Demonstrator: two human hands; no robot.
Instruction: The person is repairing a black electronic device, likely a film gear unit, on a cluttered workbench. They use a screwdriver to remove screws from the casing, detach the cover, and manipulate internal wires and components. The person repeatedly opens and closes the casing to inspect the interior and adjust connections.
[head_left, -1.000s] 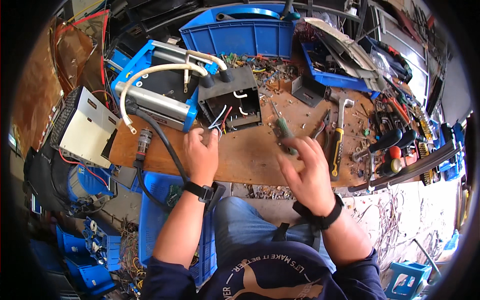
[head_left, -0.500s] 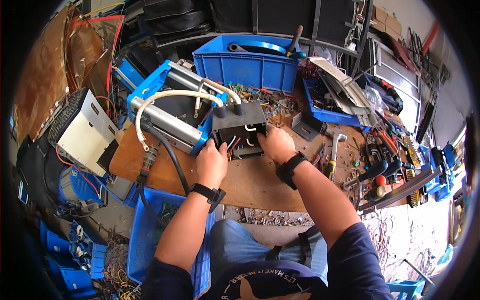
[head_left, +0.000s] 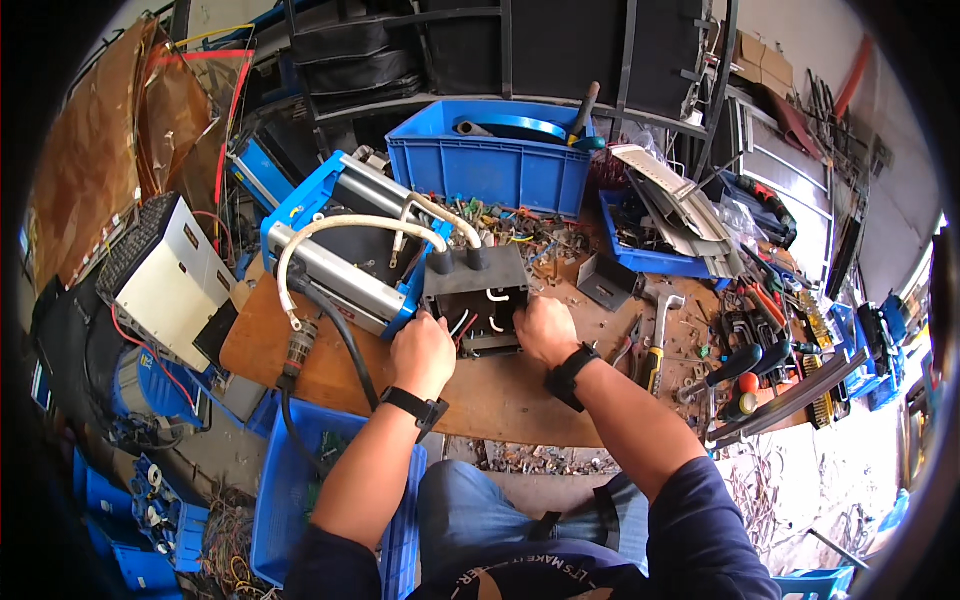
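A dark grey metal box [head_left: 478, 276] stands on the wooden bench with its open side towards me. Short white, red and dark wire ends show inside it. Two thick white cables [head_left: 370, 224] enter its top through black sleeves. My left hand [head_left: 423, 355] is closed at the box's left front edge, fingertips partly hidden. At the right wall, my right hand [head_left: 547, 330] grips the edge with curled fingers. Left of the box and close against it lies a blue and silver frame unit [head_left: 340, 265], with a black cable and connector [head_left: 299, 345] beside it.
Behind the box are scattered small parts and a blue crate [head_left: 490, 165]. A bent dark plate [head_left: 606, 283], a hammer [head_left: 657, 335] and pliers [head_left: 628, 340] lie to the right, with more tools beyond. A blue basket [head_left: 270, 510] sits below the bench's left front.
The whole scene sits lower in the picture, as my head view has tilted up. Both hands stay on the box, the right one slightly further down its side.
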